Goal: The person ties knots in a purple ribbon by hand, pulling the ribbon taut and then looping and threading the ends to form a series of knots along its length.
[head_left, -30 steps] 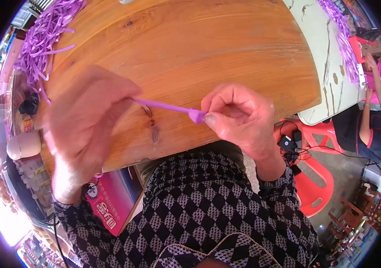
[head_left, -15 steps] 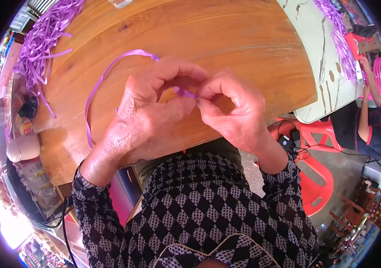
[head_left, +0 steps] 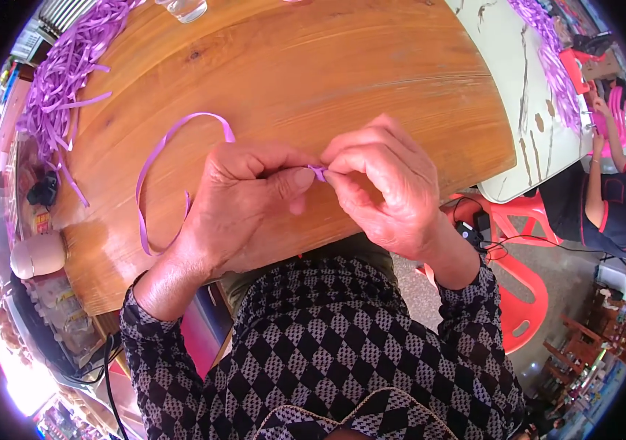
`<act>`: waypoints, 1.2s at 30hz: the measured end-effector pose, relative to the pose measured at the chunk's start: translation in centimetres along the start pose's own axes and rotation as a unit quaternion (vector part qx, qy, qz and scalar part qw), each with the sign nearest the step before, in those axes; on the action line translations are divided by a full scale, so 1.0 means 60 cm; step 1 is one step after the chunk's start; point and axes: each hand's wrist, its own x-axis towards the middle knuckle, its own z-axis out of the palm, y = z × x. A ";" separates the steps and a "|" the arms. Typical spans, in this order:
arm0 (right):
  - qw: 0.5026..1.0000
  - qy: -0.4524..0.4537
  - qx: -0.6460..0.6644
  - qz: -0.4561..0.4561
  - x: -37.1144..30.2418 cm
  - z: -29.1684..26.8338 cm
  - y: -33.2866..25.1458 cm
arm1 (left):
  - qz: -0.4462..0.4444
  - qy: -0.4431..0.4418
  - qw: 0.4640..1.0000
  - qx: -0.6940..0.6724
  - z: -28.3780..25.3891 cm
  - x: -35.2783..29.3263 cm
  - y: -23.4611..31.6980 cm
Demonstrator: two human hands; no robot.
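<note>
Between my two hands a small folded bit of purple ribbon (head_left: 318, 172) is pinched at the fingertips. My left hand (head_left: 247, 183) is closed, with the thumb pressing the ribbon against the fingers. My right hand (head_left: 390, 180) grips the other side of that bit between thumb and forefinger, its fingers curled. The rest of the strip trails out behind my left hand and lies in a loose loop on the wooden table (head_left: 306, 81); its free end rests beside my left wrist. How the ribbon is folded inside the fingers is hidden.
A heap of purple ribbons (head_left: 71, 70) covers the table's far left. A clear glass (head_left: 185, 9) stands at the far edge, a pale pink rounded object (head_left: 38, 255) at the left. On the right are a white marbled table (head_left: 522, 110), a red chair (head_left: 522, 301) and another person (head_left: 610, 198).
My hands have drawn closer together, and the open ring between them has narrowed to a tight pinch. The trailing ribbon has shifted, its free end now showing beside my left wrist.
</note>
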 end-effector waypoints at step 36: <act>0.996 -0.022 0.084 0.003 -0.009 -0.018 -0.006 | -0.042 0.035 0.995 -0.087 0.029 -0.018 0.007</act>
